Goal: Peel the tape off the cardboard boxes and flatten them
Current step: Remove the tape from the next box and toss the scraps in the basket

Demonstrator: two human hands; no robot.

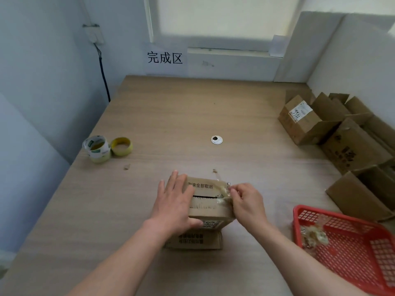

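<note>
Pale wood-grain worktop (149,116) fills our view, set into a corner of light blue walls (42,60). Nearest us on the right sits a red plastic mesh basket (296,218) with crumpled scraps of clear tape (314,233) lying in it. Centre front, a small brown cardboard box (205,210) stands on the worktop between our hands. Our left hand (174,201) lies flat on the box's top, fingers straight and spread, the thumb down against the near face. Our right hand (245,201) is at the top's right edge, thumb and fingers pinching a strip of clear tape (223,195) that is partly lifted off the flaps. Farther out on the left, just beside each other, stand a white printed tape roll (97,148) and a yellow tape roll (121,146). A round silver grommet (216,139) sits mid-worktop. Along the right edge is a heap of open brown cardboard boxes (352,146), the farthest bearing a white label (300,112). On the far wall hangs a white paper sign (164,57) with black characters, beside a window (213,18).
</note>
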